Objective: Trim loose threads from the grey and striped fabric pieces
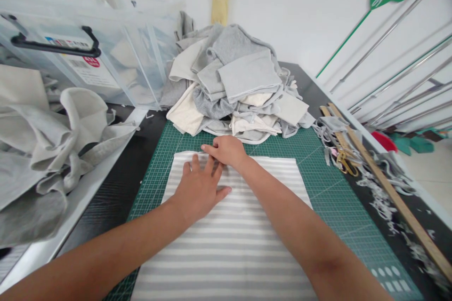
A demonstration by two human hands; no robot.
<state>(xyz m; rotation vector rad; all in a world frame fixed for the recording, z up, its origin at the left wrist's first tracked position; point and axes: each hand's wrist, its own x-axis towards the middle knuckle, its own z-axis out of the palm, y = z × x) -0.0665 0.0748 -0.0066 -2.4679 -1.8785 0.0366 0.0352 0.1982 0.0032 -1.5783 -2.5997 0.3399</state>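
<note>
A grey-and-white striped fabric lies flat on a green cutting mat. My left hand rests on the fabric just below its far edge, palm down with the fingers spread. Right beside it, my right hand is closed, its fingers pinched at that far edge and partly crossing the left fingertips. A thin dark line shows along the edge by the right fingertips; what it is cannot be made out.
Behind the mat's far end rises a heap of grey and cream cloth pieces. More cloth lies at left, near a clear plastic bin. On the right are gold-handled scissors, a long wooden ruler and scraps.
</note>
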